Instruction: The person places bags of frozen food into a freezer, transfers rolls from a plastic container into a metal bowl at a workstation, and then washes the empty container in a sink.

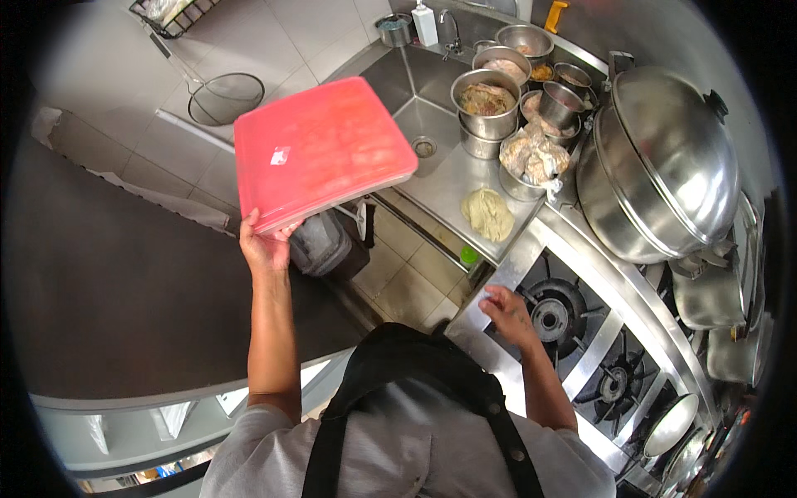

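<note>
My left hand (266, 249) grips the near corner of a large, flat plastic container with a red lid (336, 134). A small white label is stuck on the lid. The container is raised and tilted in front of the sink, and pale contents show faintly through the lid. Over the front edge of the gas stove (588, 348), my right hand (510, 316) hovers with loosely bent fingers and nothing visible in it. Ahead of that hand, a pale greenish, dough-like mass (488, 215) lies on the steel counter (436, 193).
Several steel pots of food (485, 103) crowd the counter right of the sink (408, 124). A bagged food bundle (534, 155) tops one pot. A big domed steamer (660, 162) stands behind the stove. A dark worktop (155, 299) spans my left; a bin (324, 246) sits below.
</note>
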